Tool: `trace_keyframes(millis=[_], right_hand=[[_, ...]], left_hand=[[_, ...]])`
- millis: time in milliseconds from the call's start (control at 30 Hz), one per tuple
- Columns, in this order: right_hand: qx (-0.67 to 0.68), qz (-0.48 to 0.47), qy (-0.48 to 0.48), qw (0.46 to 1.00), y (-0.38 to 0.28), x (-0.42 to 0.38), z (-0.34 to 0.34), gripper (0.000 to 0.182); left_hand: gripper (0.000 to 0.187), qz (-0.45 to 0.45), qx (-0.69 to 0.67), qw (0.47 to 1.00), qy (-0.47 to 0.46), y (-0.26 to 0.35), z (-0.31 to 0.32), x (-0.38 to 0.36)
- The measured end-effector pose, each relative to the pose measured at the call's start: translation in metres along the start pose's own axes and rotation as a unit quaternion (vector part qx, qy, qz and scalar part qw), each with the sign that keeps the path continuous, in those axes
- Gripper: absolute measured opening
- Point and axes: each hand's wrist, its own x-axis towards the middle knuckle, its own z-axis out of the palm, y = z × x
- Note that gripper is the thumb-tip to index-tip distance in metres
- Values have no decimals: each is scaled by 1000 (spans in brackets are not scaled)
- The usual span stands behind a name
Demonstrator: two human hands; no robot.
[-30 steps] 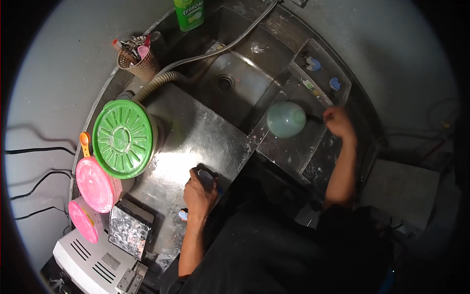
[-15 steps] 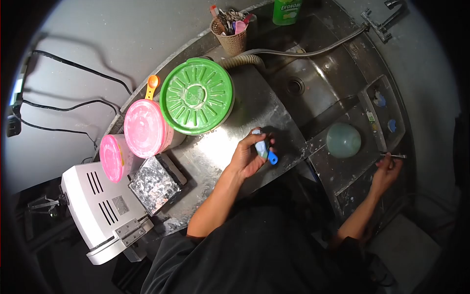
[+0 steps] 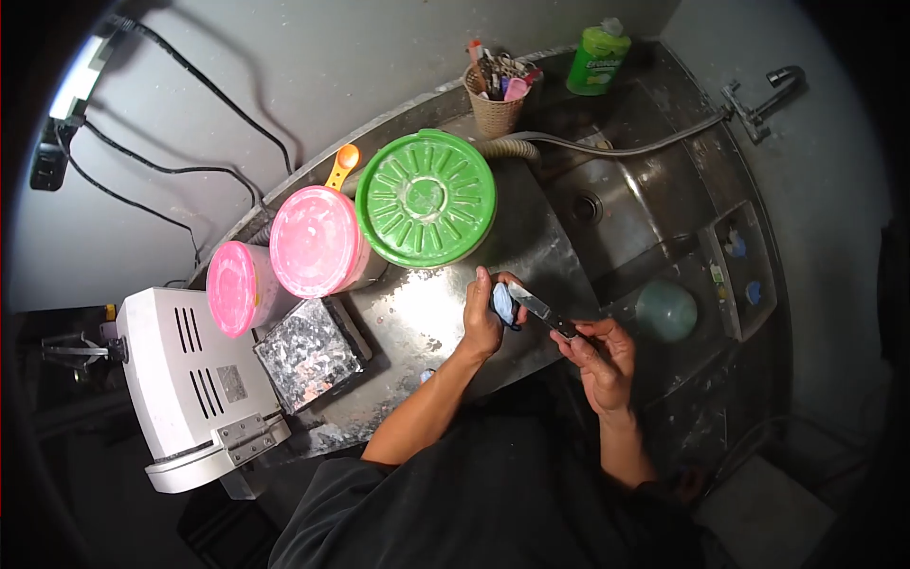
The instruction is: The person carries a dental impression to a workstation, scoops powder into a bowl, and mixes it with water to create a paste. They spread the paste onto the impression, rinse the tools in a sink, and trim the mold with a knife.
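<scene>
My left hand (image 3: 482,324) is closed around a dental impression (image 3: 502,302), a pale blue mass with a darker blue edge, held above the metal counter. Part of it is hidden by my fingers. In my right hand (image 3: 603,364) is a knife (image 3: 533,303) with a dark handle, gripped between thumb and fingers. Its blade points up and left, with the tip right beside the impression. A small pale bluish bit (image 3: 427,376) lies on the counter near my left forearm.
Tubs with pink lids (image 3: 317,241) and a green-lidded bucket (image 3: 426,197) stand along the back, with an orange scoop (image 3: 343,165). To the left are a speckled block (image 3: 308,354) and a white machine (image 3: 204,370). The sink (image 3: 630,204) and a greenish bowl (image 3: 666,311) are on the right.
My right hand has come left from the sink's right-hand tray, bringing the knife to the impression. My left hand has turned the impression, and its blue handle no longer sticks out toward me.
</scene>
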Motion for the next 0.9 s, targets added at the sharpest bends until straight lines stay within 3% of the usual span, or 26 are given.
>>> trace_keyframes(millis=[33,133,167,267,300,400,433,567,667,767,900], right_hand=[[-93,-22,-31,995,1,2,-2,14],[-261,-26,-102,959,-1,5,-6,18],[-298,-8,-130,946,-9,5,-2,20],[-317,-33,-125,939,-2,14,-1,21],[-348,-70,-122,927,-9,14,10,17],[-458,-64,-114,879,-15,9,27,14],[-496,-57,-103,860,-19,4,35,15],[-568,-63,-76,817,-6,-3,36,23],[-590,-102,-54,799,-3,-1,41,22],[-591,-65,-89,799,-9,3,43,20],[-562,-57,-53,824,0,8,42,22]], left_hand=[[75,-7,-3,999,41,-1,-1,-2],[75,10,-12,1000,1,8,-9,-8],[72,9,6,999,-50,9,-14,-7],[65,-69,-94,989,-92,14,-14,5],[53,-115,-205,966,-109,18,-10,7],[42,-206,-349,914,6,26,3,6],[36,-201,-402,893,-40,21,-3,9],[32,-216,-373,898,93,25,9,12],[32,-190,-370,905,92,8,1,14],[30,-160,-342,919,110,3,4,15],[32,-119,-374,911,123,9,12,16]])
